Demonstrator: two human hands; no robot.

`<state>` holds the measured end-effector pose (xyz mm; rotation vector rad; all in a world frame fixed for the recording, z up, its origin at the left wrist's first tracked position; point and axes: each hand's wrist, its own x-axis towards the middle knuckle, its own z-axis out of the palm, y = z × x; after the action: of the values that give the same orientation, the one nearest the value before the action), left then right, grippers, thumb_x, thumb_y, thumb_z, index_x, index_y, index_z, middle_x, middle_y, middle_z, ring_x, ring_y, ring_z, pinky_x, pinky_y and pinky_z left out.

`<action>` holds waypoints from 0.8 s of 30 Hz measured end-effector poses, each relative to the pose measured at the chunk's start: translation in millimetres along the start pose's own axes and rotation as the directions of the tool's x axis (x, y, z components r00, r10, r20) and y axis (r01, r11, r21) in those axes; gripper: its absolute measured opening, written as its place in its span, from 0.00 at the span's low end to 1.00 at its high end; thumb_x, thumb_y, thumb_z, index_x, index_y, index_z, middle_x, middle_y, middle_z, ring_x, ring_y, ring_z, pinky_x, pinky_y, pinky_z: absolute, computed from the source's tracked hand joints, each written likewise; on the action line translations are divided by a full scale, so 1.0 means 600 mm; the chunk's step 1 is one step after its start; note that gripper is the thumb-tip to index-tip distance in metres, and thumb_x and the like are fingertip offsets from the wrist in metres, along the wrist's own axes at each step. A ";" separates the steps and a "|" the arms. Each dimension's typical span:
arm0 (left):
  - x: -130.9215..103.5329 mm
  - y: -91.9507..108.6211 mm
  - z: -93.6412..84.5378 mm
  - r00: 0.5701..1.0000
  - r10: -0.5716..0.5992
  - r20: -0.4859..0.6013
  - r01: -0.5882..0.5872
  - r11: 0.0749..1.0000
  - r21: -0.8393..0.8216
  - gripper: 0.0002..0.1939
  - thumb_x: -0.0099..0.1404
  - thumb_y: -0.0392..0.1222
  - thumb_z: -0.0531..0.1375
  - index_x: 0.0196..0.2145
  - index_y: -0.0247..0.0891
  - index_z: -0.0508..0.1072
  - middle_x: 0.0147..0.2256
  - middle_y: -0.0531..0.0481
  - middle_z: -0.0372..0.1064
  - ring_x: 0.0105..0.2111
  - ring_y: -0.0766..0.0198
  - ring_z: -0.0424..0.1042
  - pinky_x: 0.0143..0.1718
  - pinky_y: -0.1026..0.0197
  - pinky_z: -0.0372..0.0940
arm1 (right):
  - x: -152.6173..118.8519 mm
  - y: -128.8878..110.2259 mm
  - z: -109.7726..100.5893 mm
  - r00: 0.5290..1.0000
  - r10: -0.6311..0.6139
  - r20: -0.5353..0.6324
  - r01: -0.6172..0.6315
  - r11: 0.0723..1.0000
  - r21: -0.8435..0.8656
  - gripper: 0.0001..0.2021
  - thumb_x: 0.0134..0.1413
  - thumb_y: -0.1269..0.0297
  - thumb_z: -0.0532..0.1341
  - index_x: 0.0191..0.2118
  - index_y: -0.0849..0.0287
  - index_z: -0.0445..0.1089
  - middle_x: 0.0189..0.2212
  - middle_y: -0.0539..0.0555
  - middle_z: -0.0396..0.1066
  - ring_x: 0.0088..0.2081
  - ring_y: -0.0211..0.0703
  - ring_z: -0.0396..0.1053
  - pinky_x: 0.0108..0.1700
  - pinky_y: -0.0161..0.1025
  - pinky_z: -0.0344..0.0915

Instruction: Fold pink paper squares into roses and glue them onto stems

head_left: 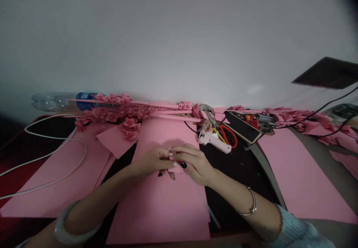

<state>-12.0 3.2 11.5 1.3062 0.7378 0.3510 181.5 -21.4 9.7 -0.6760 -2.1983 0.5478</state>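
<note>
Both hands meet over a large pink sheet [167,210] at the centre. My left hand [158,161] pinches a small piece of pink paper [175,169] from the left side. The fingers of my right hand [194,163] close on the same piece from the right, thumb against it. Part of the small piece is hidden by the fingers. A thin clear stick [208,207] runs from near the right thumb down to the lower right. Beyond the right hand lies a pale pink glue gun [214,142].
Folded pink paper flowers [131,128] line the wall, with a plastic bottle [56,101] behind. Right of centre are red-handled scissors [229,136] and a phone [243,126]. A white cable [60,149] loops at left; more pink sheets [304,181] lie at right.
</note>
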 end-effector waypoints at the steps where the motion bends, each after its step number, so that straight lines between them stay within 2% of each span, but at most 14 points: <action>1: 0.000 0.000 -0.001 1.000 -0.004 0.003 0.004 1.000 -0.005 0.07 0.59 0.42 0.61 0.28 0.36 0.76 0.19 0.54 0.74 0.14 0.73 0.61 0.16 0.70 0.53 | 0.000 0.000 0.000 1.000 0.001 0.003 -0.001 1.000 -0.005 0.20 0.68 0.59 0.45 0.46 0.62 0.71 0.46 0.64 0.73 0.47 0.48 0.70 0.48 0.48 0.69; 8: 0.004 -0.007 -0.007 1.000 0.000 0.020 0.001 1.000 -0.010 0.11 0.59 0.47 0.62 0.31 0.35 0.76 0.21 0.54 0.73 0.15 0.73 0.62 0.17 0.70 0.53 | 0.000 0.004 0.001 1.000 -0.007 0.001 0.007 1.000 0.000 0.18 0.68 0.60 0.46 0.50 0.63 0.70 0.47 0.64 0.72 0.48 0.48 0.70 0.49 0.49 0.68; 11: 0.003 -0.008 -0.004 1.000 0.023 0.008 -0.023 1.000 0.005 0.10 0.59 0.46 0.62 0.30 0.36 0.77 0.21 0.54 0.74 0.16 0.72 0.65 0.17 0.70 0.54 | -0.001 0.003 0.003 1.000 0.023 -0.004 -0.023 0.999 0.048 0.18 0.68 0.60 0.46 0.48 0.62 0.69 0.48 0.64 0.71 0.49 0.49 0.69 0.50 0.48 0.66; 14: 0.002 -0.008 0.000 0.999 0.039 -0.035 -0.037 0.997 0.066 0.09 0.60 0.43 0.61 0.30 0.35 0.78 0.22 0.53 0.76 0.18 0.71 0.65 0.19 0.70 0.56 | -0.004 0.001 0.005 0.987 0.147 -0.066 -0.139 0.984 0.111 0.14 0.67 0.60 0.47 0.45 0.60 0.67 0.42 0.61 0.70 0.44 0.47 0.69 0.45 0.44 0.66; 17: 0.001 -0.008 0.006 0.997 0.040 -0.069 -0.034 0.996 0.084 0.10 0.60 0.42 0.59 0.29 0.35 0.78 0.23 0.51 0.76 0.19 0.70 0.67 0.19 0.70 0.58 | -0.007 0.003 0.008 0.940 0.315 -0.129 -0.299 0.946 0.130 0.09 0.64 0.60 0.51 0.36 0.58 0.62 0.30 0.52 0.63 0.30 0.40 0.62 0.32 0.37 0.62; 20: 0.002 -0.009 0.014 0.995 0.035 -0.092 -0.029 0.997 0.066 0.08 0.58 0.39 0.59 0.28 0.34 0.77 0.23 0.51 0.76 0.21 0.68 0.70 0.20 0.70 0.61 | -0.007 0.007 0.010 0.918 0.395 -0.017 -0.392 0.915 0.092 0.11 0.59 0.61 0.56 0.28 0.57 0.56 0.23 0.45 0.54 0.23 0.35 0.52 0.25 0.32 0.51; 22: 0.004 -0.011 0.018 0.994 0.023 -0.102 -0.017 0.998 0.055 0.07 0.56 0.36 0.58 0.28 0.34 0.76 0.22 0.52 0.75 0.22 0.67 0.72 0.21 0.69 0.62 | -0.007 0.009 0.012 0.915 0.396 0.075 -0.400 0.915 0.057 0.13 0.56 0.64 0.58 0.25 0.56 0.53 0.20 0.43 0.51 0.22 0.33 0.49 0.24 0.32 0.47; 24: 0.005 -0.014 0.021 0.994 0.012 -0.107 -0.007 0.999 0.047 0.06 0.55 0.35 0.58 0.28 0.34 0.76 0.22 0.51 0.75 0.23 0.66 0.74 0.22 0.68 0.64 | -0.006 0.010 0.013 0.918 0.379 0.116 -0.387 0.920 0.064 0.14 0.56 0.65 0.57 0.24 0.56 0.51 0.19 0.42 0.49 0.21 0.33 0.48 0.24 0.32 0.45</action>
<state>-2.9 -6.4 3.4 1.3426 0.8341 0.4163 179.2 -20.3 -0.3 -1.0642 -2.1280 0.8892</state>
